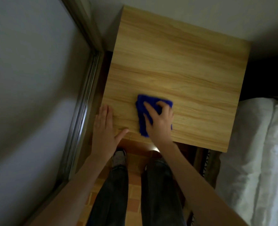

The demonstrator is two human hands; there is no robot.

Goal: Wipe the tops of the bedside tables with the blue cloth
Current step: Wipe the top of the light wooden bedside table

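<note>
Mid-wipe on a bedside table, by the look of it, with only this one table in view. Largest, spreading ahead of both hands and off to the right of them: light wooden tabletop (175, 62), grain crossing side to side. Further right of the right hand, past the table's edge: bed (257, 144) in white sheets. On the near part of the tabletop, under the right hand (159, 121): blue cloth (148, 99), folded into a thick pad, pressed down, with the index finger stretched over it and the other fingers curled into the fabric, gripping. Just left of it, apart from the cloth: left hand (104, 128), flat and relaxed on the near left corner, fingers straight, holding nothing, probably bracing. Cloth close to square as far as visible; longer side seemingly running away from the body, in line with the right forearm, far edge peeking past the fingertips. Next, most likely: steady downward pressure and strokes outward over the broad stretch ahead and to the right, then the other table.
</note>
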